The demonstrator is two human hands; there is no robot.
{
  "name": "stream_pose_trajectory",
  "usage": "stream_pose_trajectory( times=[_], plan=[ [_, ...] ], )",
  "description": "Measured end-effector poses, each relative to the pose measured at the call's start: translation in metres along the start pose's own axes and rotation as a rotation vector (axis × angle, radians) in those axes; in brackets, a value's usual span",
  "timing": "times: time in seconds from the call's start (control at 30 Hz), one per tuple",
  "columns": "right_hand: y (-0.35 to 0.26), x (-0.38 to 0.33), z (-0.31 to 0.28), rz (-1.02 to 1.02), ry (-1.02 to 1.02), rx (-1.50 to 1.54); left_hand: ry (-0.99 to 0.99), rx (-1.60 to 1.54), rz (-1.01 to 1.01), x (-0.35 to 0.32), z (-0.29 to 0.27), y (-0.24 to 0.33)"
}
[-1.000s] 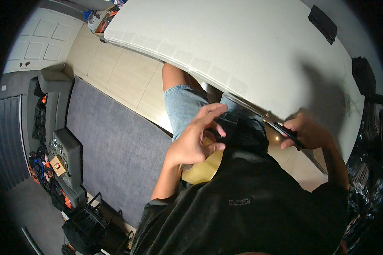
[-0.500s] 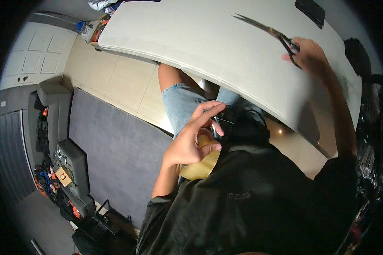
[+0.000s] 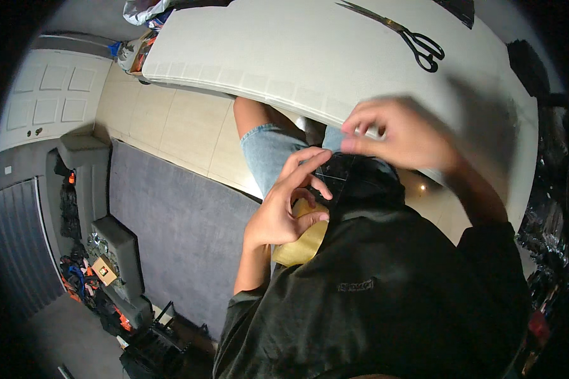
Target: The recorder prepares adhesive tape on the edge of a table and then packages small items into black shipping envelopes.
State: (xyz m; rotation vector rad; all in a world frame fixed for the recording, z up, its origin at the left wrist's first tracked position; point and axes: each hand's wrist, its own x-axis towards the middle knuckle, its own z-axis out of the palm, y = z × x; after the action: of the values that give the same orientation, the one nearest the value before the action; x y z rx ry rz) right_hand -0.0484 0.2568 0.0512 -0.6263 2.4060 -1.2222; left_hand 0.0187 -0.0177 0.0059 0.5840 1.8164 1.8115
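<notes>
My left hand [image 3: 283, 211] is closed round a yellow, shiny roll [image 3: 300, 245] that looks like a roll of tape, held against my lap. Its index finger reaches forward over a dark, glossy patch [image 3: 334, 170] with thin pale lines; whether this is a strip of clear tape or fabric, I cannot tell. My right hand [image 3: 392, 134], a little blurred, hovers just beyond the left fingertips, thumb and curled fingers apart with nothing visible between them. Black-handled scissors [image 3: 406, 33] lie on the white tabletop [image 3: 265, 50], beyond the right hand, blades pointing left.
The table's padded-looking edge runs across in front of my knees. A dark flat object [image 3: 458, 11] lies at its far right. On the left are a grey rug [image 3: 177, 221], a grey sofa [image 3: 117, 252] with a small box [image 3: 104, 270], and a white door [image 3: 50, 91].
My right hand has let go of the scissors, leaving them on the table, and has come down and left toward my left hand. The left hand keeps its hold on the yellow roll.
</notes>
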Motion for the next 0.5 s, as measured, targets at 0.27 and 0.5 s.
stream_pose_trajectory(
  times=[0.27,0.5],
  plan=[
    [0.005,-0.011,0.040,-0.015,0.140,0.272,-0.032,0.125,0.037,-0.014,-0.003,-0.002],
    [0.007,-0.024,0.032,0.015,0.260,0.261,-0.045,0.282,-0.359,-0.082,-0.010,0.031]
  ],
)
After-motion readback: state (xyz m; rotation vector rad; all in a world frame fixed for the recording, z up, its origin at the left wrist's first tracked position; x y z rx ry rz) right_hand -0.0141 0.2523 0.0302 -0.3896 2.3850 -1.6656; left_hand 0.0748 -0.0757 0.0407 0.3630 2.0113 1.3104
